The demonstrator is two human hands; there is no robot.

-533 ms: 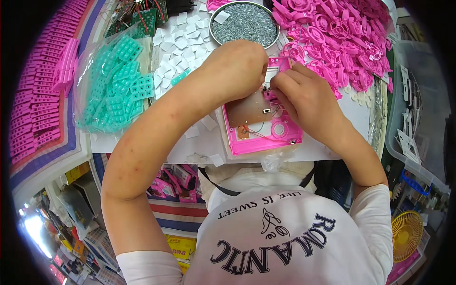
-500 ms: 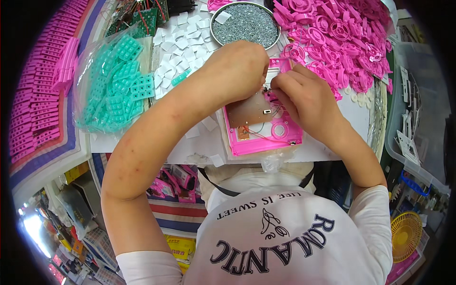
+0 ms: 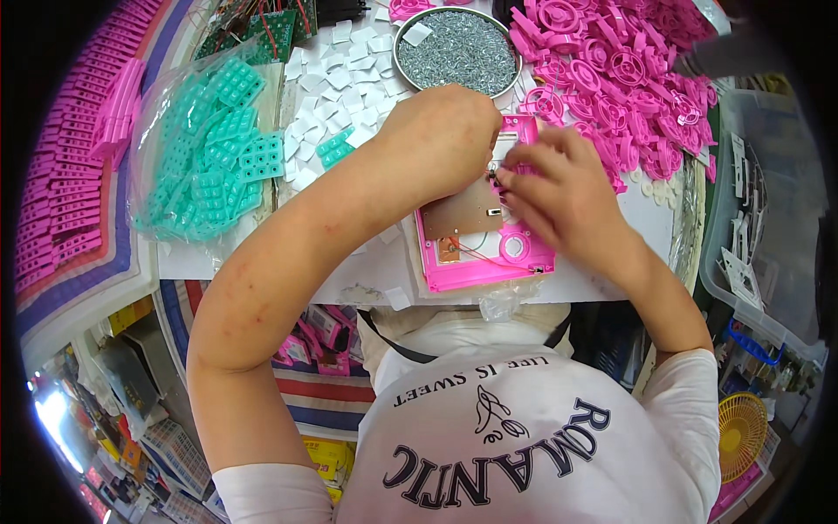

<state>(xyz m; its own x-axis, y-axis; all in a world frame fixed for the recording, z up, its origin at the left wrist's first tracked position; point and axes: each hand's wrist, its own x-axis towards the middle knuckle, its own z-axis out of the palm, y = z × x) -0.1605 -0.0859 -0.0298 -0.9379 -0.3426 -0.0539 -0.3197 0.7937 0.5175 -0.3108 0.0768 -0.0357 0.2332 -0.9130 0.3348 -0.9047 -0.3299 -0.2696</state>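
A pink plastic case lies open-side up on the worktable. In it sits a brown circuit board with a small slide switch, and thin red wires cross the lower part. My left hand is closed over the board's far end. Its fingertips are turned away, so what they grip is hidden. My right hand hovers over the case's right side, slightly blurred. Its bent fingers are apart, their tips near a small dark part at the board's edge, and nothing shows between them.
A round tin of screws stands beyond the case. Pink ring-shaped parts are heaped at right, white squares and bagged turquoise keypads at left. Stacked pink parts line the far left. A clear bin stands at right.
My right hand's fingers have spread from a pinch and shifted slightly right and nearer. The left hand stays closed over the board. The view has shifted a little.
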